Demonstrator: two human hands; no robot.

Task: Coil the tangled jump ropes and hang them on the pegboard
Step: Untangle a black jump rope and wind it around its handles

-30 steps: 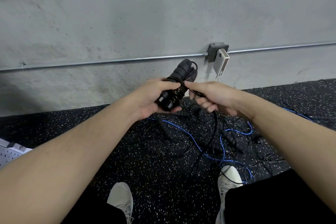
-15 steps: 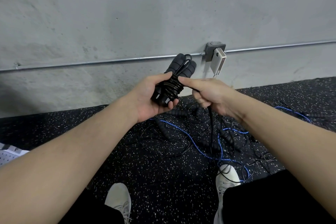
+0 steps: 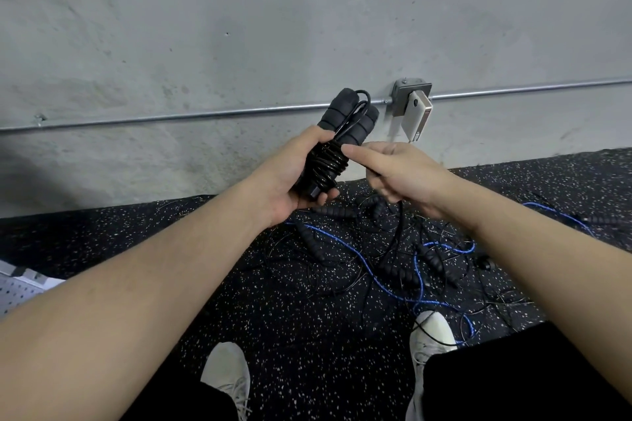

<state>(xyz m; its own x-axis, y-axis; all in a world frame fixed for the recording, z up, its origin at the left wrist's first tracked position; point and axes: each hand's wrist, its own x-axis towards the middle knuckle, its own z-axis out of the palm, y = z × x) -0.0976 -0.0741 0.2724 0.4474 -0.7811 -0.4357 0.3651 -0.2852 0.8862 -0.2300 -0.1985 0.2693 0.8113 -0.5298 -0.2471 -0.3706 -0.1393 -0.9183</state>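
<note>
Two foam handles (image 3: pixel 345 120) wrapped in black cord (image 3: pixel 326 164) sit gripped in the left hand (image 3: pixel 290 178), held above the floor (image 3: pixel 239 284) near the wall. The right hand (image 3: pixel 400 171) pinches the cord's loose end beside the wraps. More tangled ropes (image 3: pixel 393 260) lie on the floor below.

- A gym or training room, by the look of it: black rubber flooring (image 3: pixel 290 311) flecked with white, the sort laid in workout spaces.
- Beyond the fingers rises a bare grey concrete wall (image 3: pixel 239 27), with exposed metal conduit (image 3: pixel 205 114) running along it to a junction box (image 3: pixel 408 96).
- Below the fingers, tangled jump ropes (image 3: pixel 393 267), black and blue, lie on the floor.
- A white pegboard (image 3: pixel 15 290) edge shows far left of the fingers.
</note>
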